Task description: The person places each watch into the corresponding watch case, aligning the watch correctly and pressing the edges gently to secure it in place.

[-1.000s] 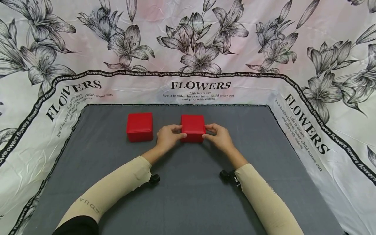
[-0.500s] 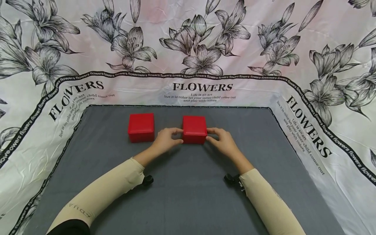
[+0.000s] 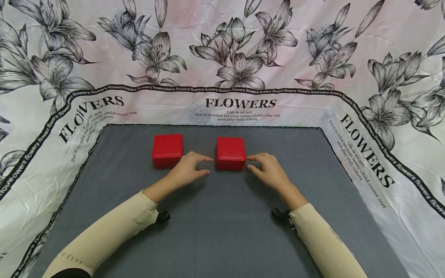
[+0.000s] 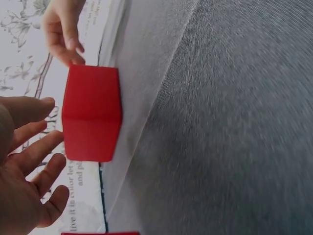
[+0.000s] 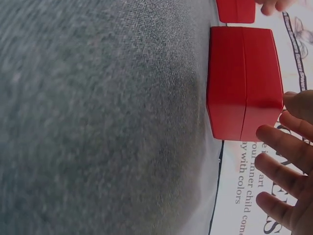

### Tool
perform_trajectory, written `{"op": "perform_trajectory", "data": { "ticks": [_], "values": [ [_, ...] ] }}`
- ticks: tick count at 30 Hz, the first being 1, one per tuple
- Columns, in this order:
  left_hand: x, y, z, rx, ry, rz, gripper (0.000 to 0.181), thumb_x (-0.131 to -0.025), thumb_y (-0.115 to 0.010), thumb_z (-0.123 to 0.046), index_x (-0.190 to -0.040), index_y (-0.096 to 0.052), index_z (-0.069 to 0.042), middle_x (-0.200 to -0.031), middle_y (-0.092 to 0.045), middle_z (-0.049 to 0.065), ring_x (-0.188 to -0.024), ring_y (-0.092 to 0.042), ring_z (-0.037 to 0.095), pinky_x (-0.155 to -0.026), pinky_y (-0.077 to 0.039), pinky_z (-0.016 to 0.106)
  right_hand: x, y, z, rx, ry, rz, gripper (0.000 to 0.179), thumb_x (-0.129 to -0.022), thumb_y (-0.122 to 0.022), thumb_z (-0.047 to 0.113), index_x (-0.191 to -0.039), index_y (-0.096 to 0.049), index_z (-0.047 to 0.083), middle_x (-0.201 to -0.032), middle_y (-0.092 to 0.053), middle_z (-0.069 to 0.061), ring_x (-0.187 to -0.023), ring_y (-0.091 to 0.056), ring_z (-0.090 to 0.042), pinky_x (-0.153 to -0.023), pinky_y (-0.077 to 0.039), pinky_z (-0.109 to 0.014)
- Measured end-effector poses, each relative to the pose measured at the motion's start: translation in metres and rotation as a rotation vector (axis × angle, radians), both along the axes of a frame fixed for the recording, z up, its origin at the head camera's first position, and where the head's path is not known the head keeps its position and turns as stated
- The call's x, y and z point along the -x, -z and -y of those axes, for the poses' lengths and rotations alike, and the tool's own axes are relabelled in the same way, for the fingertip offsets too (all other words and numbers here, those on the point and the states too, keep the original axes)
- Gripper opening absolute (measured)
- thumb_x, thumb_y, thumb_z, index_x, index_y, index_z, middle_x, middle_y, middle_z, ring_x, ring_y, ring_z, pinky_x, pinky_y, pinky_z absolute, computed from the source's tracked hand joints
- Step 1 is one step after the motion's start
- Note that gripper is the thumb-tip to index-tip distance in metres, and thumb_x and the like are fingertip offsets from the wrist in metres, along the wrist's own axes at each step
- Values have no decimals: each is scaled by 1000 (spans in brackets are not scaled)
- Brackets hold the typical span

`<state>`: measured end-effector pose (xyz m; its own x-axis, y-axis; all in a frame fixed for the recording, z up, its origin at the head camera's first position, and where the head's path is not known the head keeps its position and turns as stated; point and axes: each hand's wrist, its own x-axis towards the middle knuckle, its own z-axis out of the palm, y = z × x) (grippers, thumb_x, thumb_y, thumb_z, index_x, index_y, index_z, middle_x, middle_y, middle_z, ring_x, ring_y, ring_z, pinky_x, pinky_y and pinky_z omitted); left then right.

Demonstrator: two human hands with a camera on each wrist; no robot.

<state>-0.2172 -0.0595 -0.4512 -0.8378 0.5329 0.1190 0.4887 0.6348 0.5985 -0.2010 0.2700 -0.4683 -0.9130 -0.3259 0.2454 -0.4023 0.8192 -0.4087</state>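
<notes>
Two red boxes stand on the grey cloth, side by side with a gap between them. The middle red box [image 3: 231,153] has a hand on either side of it. My left hand [image 3: 187,168] is held off its left side, fingers and thumb spread, in front of the left red box [image 3: 167,151]. On the other side my right hand [image 3: 269,170] has its fingertips right at the box's edge, thumb apart. In the right wrist view a seam runs along the box [image 5: 244,83], and its lid looks closed. Neither hand holds anything.
The grey cloth [image 3: 222,231] lies under both boxes, bordered by a white flower-printed cloth [image 3: 240,106] at the back and sides. A small black wrist device [image 3: 162,217] hangs below the left sleeve, another [image 3: 279,214] below the right.
Both hands have let go of the middle red box. The left hand has drawn back to the left and the right hand slightly right. The boxes stay where they were on the cloth.
</notes>
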Motion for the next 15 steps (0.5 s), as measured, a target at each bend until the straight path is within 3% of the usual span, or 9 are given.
{"op": "perform_trajectory", "data": {
  "ticks": [7, 15],
  "values": [
    [-10, -8, 22, 9, 8, -62, 46, -88, -81, -21, -133, -70, -17, -129, -70, 4, -122, -55, 26, -105, -40, 53, -7, -4, -5, -83, -8, -72, 34, -96, -73, 26, -127, -72, 12, -122, -73, -4, -120, -60, -29, -107, -38, -54],
    [-17, -16, 48, 36, 5, -115, 46, -88, -81, -21, -132, -70, -14, -114, -71, 1, -107, -57, 26, -92, -41, 45, -15, -5, -16, -143, -15, -112, 35, -96, -73, 26, -127, -72, 10, -121, -74, -4, -118, -60, -28, -107, -38, -52]
  ]
}}
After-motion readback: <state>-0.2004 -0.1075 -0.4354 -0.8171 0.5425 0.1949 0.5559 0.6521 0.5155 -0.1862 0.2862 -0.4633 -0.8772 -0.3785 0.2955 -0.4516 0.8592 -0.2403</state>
